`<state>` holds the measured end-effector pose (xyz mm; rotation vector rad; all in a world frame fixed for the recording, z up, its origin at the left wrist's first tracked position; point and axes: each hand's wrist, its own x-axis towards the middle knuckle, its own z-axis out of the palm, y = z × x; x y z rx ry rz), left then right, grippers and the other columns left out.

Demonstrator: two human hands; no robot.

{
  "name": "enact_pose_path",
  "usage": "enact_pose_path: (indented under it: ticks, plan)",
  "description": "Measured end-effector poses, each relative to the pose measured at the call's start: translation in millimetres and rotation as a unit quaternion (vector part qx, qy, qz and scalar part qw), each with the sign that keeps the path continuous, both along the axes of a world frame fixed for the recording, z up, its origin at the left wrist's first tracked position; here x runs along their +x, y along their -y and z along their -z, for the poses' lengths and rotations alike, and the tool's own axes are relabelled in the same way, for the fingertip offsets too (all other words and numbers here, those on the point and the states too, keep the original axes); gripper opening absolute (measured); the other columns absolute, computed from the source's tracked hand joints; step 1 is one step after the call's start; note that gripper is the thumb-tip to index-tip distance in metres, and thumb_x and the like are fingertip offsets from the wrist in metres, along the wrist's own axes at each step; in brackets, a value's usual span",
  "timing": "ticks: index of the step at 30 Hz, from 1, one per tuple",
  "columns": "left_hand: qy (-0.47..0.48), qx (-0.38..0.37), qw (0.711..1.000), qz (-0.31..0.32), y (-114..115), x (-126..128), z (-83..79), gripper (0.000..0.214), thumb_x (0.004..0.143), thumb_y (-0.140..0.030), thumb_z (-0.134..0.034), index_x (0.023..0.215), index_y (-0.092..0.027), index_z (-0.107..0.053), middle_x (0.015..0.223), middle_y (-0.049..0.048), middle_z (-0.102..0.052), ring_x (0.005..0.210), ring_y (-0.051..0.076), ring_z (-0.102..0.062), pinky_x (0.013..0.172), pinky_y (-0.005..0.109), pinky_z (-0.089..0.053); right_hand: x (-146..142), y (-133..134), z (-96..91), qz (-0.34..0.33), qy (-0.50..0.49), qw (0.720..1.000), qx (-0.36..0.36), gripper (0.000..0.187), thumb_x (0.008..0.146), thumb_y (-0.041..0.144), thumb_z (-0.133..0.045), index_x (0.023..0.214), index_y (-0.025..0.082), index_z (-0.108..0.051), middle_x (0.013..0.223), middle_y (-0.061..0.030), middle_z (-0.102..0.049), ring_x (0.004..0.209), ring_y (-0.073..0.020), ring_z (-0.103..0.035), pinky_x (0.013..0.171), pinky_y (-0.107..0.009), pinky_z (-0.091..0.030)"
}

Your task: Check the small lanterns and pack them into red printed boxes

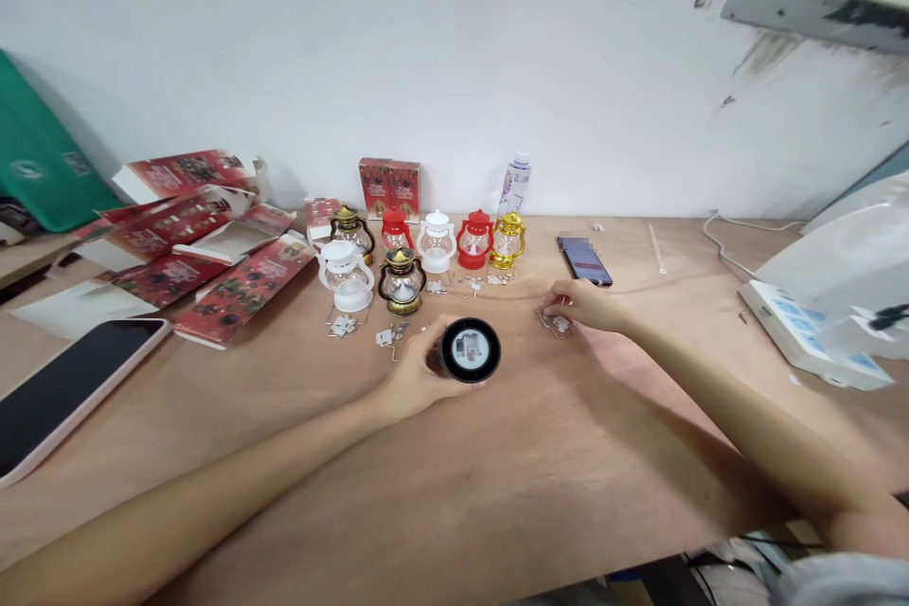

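My left hand is wrapped round a black lantern, tipped so that its round underside faces me. A pale disc with small grey parts shows inside the dark rim; the rest of its body is hidden. At the right, my right hand pinches its fingertips together at table level, over small metal and white parts. What lies between the fingertips is too small to make out. Behind stand small lanterns: white, black and gold, red and gold, several in all.
Flattened red boxes pile up at the left, beside a large phone. Two upright red boxes and a bottle stand by the wall. Another phone lies behind my right hand. A white device occupies the right.
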<state>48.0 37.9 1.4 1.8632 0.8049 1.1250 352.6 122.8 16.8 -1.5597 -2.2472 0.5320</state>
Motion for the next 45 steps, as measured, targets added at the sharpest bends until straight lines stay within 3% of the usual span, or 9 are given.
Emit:
enact_pose_path:
  ticks: [6,10,16,19,22,35,40,45]
  plan:
    - [0.008,0.02,1.0,0.01,-2.2,-0.5,4.2,0.048,0.066,-0.026,-0.079,0.107,-0.016,-0.057,0.102,0.0058,-0.068,0.095,0.02,-0.064,0.085,0.031,-0.051,-29.8,20.5,-23.8,-0.006,-0.087,0.996,0.018,0.023,0.082,0.04,-0.058,0.079,0.018,-0.064,0.079,-0.0044,-0.069,0.073,-0.0162,-0.063,0.069,-0.03,-0.049]
    - [0.003,0.014,1.0,-0.002,-2.4,-0.8,5.9,0.048,0.066,-0.028,-0.078,0.107,-0.017,-0.056,0.102,0.0053,-0.067,0.097,0.021,-0.063,0.086,0.032,-0.051,-73.4,54.7,-50.4,-0.044,-0.321,0.946,-0.011,0.028,0.075,0.045,-0.07,0.076,0.018,-0.063,0.072,-0.0009,-0.064,0.065,-0.0123,-0.058,0.064,-0.028,-0.049]
    - [0.005,0.015,1.0,-0.011,-2.2,0.5,3.3,0.049,0.068,-0.026,-0.076,0.111,-0.016,-0.055,0.107,0.0064,-0.066,0.1,0.021,-0.063,0.089,0.033,-0.05,-113.6,83.3,-64.9,-0.135,-0.411,0.896,-0.096,0.031,0.079,0.047,-0.068,0.079,0.018,-0.057,0.068,0.0011,-0.064,0.058,-0.0092,-0.058,0.059,-0.025,-0.05]
    - [-0.001,0.011,1.0,-0.008,-2.2,0.7,2.0,0.048,0.068,-0.027,-0.076,0.109,-0.016,-0.055,0.105,0.0064,-0.067,0.098,0.021,-0.063,0.088,0.034,-0.051,-116.2,82.5,-62.9,-0.129,-0.413,0.894,-0.116,0.03,0.081,0.046,-0.065,0.08,0.019,-0.054,0.064,0.0022,-0.064,0.049,-0.0072,-0.054,0.05,-0.023,-0.046]
    - [-0.008,0.009,1.0,-0.008,-2.6,0.5,2.4,0.049,0.068,-0.028,-0.076,0.111,-0.016,-0.055,0.107,0.0066,-0.067,0.1,0.022,-0.063,0.089,0.034,-0.05,-115.6,81.0,-62.2,-0.12,-0.418,0.894,-0.109,0.029,0.08,0.046,-0.066,0.079,0.019,-0.054,0.066,0.0011,-0.066,0.052,-0.0081,-0.057,0.05,-0.023,-0.047]
    - [-0.031,0.029,0.999,-0.017,-2.0,-0.6,2.0,0.047,0.07,-0.025,-0.074,0.112,-0.017,-0.057,0.105,0.0047,-0.067,0.096,0.021,-0.062,0.084,0.031,-0.049,-111.2,81.6,-57.4,-0.11,-0.321,0.938,0.071,0.02,0.081,0.036,-0.068,0.074,0.019,-0.06,0.069,0.0002,-0.064,0.062,-0.0108,-0.057,0.059,-0.025,-0.047]
    - [-0.029,0.029,0.999,-0.023,-2.6,-0.5,3.7,0.051,0.07,-0.027,-0.075,0.115,-0.017,-0.054,0.108,0.0055,-0.066,0.099,0.021,-0.062,0.087,0.032,-0.048,-107.5,84.7,-62.9,-0.169,-0.212,0.955,0.118,0.01,0.086,0.029,-0.061,0.081,0.02,-0.064,0.075,-0.0017,-0.065,0.066,-0.0131,-0.057,0.063,-0.028,-0.047]
    - [-0.022,0.046,0.998,-0.022,-2.1,-0.2,5.3,0.047,0.07,-0.025,-0.075,0.112,-0.017,-0.055,0.106,0.0056,-0.067,0.097,0.021,-0.062,0.086,0.031,-0.049,-104.1,95.5,-71.0,-0.239,-0.137,0.946,0.173,0.007,0.087,0.026,-0.06,0.09,0.024,-0.066,0.089,-0.0053,-0.064,0.081,-0.0188,-0.06,0.073,-0.034,-0.049]
